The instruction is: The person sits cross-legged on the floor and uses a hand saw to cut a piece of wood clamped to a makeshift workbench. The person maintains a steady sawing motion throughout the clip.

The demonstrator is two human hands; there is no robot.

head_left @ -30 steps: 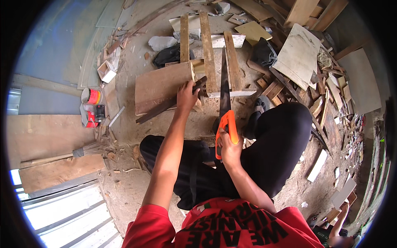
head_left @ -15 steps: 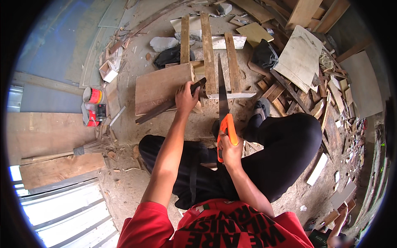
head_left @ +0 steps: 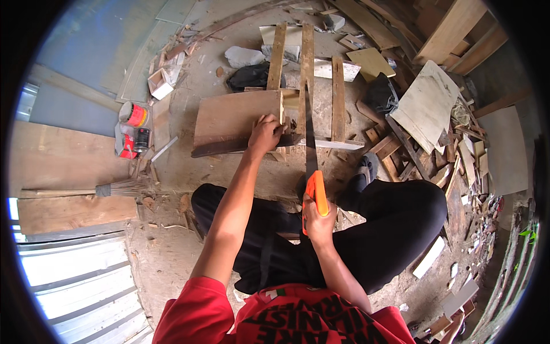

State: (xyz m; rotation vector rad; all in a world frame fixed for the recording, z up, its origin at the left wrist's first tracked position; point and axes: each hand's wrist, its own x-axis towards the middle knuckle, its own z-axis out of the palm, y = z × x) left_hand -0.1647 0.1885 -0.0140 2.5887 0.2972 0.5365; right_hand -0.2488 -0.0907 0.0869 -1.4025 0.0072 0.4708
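In my right hand (head_left: 321,221) is a handsaw (head_left: 310,143) with an orange handle, its long blade pointing away from me. The blade's far part overlaps the slatted wooden frame in view, and I cannot tell whether it touches. My left hand (head_left: 266,133) is closed over a dark wooden strip (head_left: 226,148) and presses it against the near edge of a brown wooden box (head_left: 232,117). The strip's right end sticks out past the box, just left of the blade. Part of the strip is hidden beneath my fingers.
A frame of wooden slats (head_left: 338,97) lies beyond the saw. Wood scraps and boards (head_left: 427,103) pile up on the right. Paint cans (head_left: 133,114) and a broom (head_left: 114,188) lie to the left. My bent legs (head_left: 395,212) flank the saw.
My left hand has swung the dark strip from a slant across the box to lie along its near edge. The saw stays in my right hand; the view has shifted slightly.
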